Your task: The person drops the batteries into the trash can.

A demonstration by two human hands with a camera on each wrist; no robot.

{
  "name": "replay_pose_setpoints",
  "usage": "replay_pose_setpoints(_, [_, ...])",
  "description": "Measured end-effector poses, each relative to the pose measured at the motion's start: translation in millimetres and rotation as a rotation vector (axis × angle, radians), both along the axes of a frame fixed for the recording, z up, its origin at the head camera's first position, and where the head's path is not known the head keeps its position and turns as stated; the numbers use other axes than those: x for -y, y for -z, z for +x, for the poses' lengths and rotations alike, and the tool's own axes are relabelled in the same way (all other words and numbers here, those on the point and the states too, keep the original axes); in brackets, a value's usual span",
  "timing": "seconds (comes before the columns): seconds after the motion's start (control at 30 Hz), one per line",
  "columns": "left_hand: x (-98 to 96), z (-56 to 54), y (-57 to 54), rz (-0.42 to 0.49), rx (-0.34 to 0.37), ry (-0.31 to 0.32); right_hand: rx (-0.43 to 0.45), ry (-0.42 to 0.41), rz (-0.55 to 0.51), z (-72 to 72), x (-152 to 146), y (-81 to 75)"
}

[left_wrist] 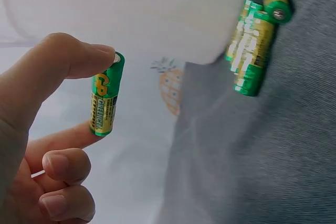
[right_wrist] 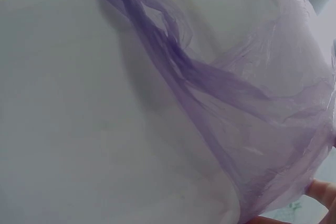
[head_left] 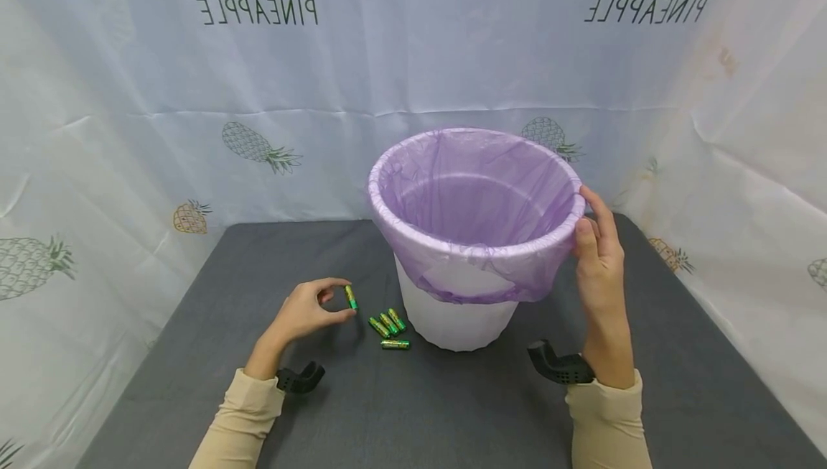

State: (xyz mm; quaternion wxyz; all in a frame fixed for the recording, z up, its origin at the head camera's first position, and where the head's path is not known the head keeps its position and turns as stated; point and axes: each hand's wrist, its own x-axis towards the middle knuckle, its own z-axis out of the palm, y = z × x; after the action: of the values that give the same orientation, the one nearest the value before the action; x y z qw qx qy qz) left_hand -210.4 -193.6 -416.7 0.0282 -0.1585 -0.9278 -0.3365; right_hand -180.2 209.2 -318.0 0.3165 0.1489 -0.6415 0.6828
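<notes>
My left hand (head_left: 310, 309) pinches a green and gold battery (left_wrist: 106, 98) by its two ends between thumb and forefinger, above the table to the left of the bin. Beside the bin's base lie several more such batteries (head_left: 395, 345), some of them side by side. A white trash can (head_left: 452, 318) stands on the table, lined with a purple plastic bag (head_left: 478, 268) folded over its rim. My right hand (head_left: 601, 261) grips the bin's right rim through the bag; in the right wrist view only parts of its fingers (right_wrist: 321, 192) show at the lower right.
Dark grey cloth covers the table (head_left: 413, 411). Pale curtains with pineapple prints (head_left: 336, 59) hang behind it and at both sides. Each wrist wears a black camera mount (head_left: 561, 365).
</notes>
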Motion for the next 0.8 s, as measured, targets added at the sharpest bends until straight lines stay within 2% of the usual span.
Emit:
replay_pose_setpoints(0.3, [-0.5,1.4,-19.2,0.048,-0.040,0.012,-0.015,-0.014,0.002,-0.7,-0.3,-0.2])
replay_pose_setpoints(0.6, [0.7,1.7,-35.7,0.055,-0.065,0.022,-0.024,-0.021,0.005,-0.6,0.1,-0.4])
replay_pose_setpoints(0.8, [-0.6,2.9,-44.9,0.073,-0.115,0.033,-0.011,0.020,0.022,-1.5,0.7,-0.9])
